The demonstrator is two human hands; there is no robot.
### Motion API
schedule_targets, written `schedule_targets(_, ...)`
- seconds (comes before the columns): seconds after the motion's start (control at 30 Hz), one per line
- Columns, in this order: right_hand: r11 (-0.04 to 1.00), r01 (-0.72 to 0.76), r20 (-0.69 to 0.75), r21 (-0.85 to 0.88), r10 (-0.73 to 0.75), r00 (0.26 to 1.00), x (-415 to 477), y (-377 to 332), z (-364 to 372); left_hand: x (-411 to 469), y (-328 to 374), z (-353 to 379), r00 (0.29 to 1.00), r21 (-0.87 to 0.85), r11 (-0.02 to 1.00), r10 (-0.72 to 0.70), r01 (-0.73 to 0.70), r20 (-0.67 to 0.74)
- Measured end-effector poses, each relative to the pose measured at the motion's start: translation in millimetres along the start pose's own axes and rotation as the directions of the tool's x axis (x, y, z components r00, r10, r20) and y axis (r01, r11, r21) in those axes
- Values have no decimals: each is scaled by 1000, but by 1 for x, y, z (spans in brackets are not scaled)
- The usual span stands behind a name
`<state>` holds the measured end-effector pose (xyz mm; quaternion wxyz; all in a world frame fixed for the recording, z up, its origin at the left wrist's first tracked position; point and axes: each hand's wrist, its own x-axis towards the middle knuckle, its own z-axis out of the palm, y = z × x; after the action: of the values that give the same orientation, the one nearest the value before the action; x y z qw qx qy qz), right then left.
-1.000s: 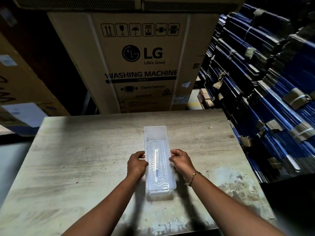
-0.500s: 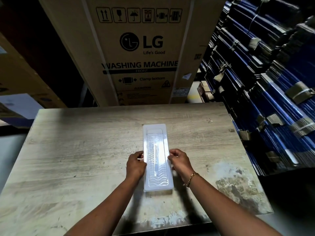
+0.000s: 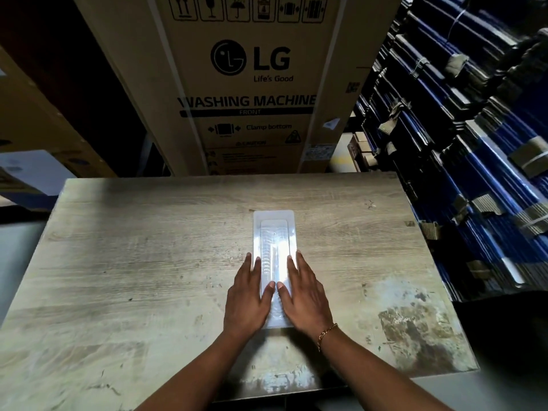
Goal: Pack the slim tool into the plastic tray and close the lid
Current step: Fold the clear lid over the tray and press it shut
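Observation:
A long clear plastic tray [image 3: 274,229] lies lengthwise on the wooden table [image 3: 148,262], its lid down over it. Through the lid a slim tool [image 3: 272,256] shows faintly, washed out by glare. My left hand [image 3: 247,298] lies flat on the tray's near left half, fingers spread. My right hand [image 3: 305,295], with a bracelet on its wrist, lies flat on the near right half. Both thumbs almost meet over the middle of the lid. The hands cover the tray's near half.
A large LG washing machine carton [image 3: 249,84] stands behind the table's far edge. Stacks of blue flattened cartons [image 3: 474,143] rise close along the right side. More cardboard boxes [image 3: 29,129] sit at the left. The table's near right corner is worn and stained.
Both hands have gone from pinching the tray's side edges to lying flat, palms down, on top of the lid. The tray stays in the same place on the table.

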<state>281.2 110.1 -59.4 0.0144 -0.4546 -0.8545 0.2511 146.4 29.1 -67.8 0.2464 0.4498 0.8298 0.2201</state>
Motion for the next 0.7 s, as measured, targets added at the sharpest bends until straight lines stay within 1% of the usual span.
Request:
schedule_targets(0.1, 999, 17, 7, -50, -17, 1000, -5, 8, 15, -6, -7, 12, 997, 147, 986, 73, -74, 11)
schedule_targets(0.2, 996, 24, -3, -89, -24, 1000, -6, 16, 25, -8, -15, 21, 994, 228, 968, 108, -110, 23)
schedule_targets(0.3, 993, 36, 17, -116, -34, 999, -5, 19, 29, -7, -17, 24, 990, 302, 944, 140, -134, 1)
schedule_targets(0.47, 988, 30, 34, -150, -25, 999, -4, 19, 30, -6, -17, 26, 989, 346, 928, 145, -139, 7)
schedule_targets(0.7, 985, 30, 30, -170, -25, 999, -6, 18, 30, -7, -16, 25, 989, 352, 925, 149, -143, 10)
